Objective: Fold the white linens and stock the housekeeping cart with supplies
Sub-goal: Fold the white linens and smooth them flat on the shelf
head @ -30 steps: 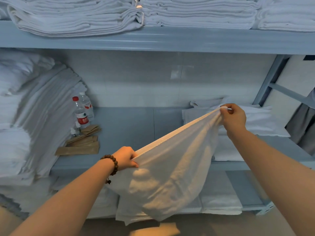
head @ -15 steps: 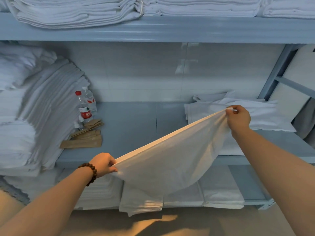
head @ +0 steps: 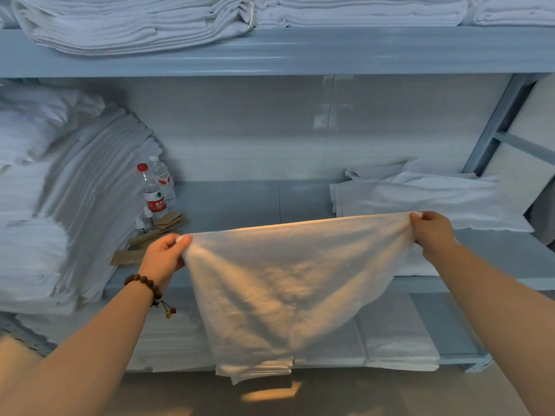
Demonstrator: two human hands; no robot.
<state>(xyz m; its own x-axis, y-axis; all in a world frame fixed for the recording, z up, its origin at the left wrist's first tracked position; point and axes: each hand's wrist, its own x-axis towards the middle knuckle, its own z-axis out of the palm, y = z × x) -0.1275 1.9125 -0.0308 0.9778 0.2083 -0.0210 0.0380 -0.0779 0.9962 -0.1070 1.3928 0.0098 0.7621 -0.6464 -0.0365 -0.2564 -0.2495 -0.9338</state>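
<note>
Two hands on the head view, and one white linen (head: 285, 280) is stretched between them. My left hand (head: 163, 255), beaded bracelet (head: 147, 285) at the wrist, pinches the top left corner, thumb over the hem. My right hand (head: 432, 232) is clenched on the top right corner. The top edge runs almost level in front of the middle shelf (head: 240, 205). The rest sags in a belly, its doubled lower end hanging near the floor, across the front of the lower shelf stacks (head: 396, 340).

Plenty looks done, I'd say. A tall stack (head: 75, 205) leans on the left of that shelf, more folded sheets (head: 150, 25) line the top shelf, and a loose, untidy pile (head: 420, 199) lies just behind my right hand. Water bottles (head: 154, 193) and brown paper packets (head: 162, 226) sit beside the tall stack, likely cart supplies.

This piece reads as mid-fold: held wide, corners not yet brought together. No cart shows anywhere, so how far the stocking has got I can't say. Judging by the untidy pile, folding has more to go.
</note>
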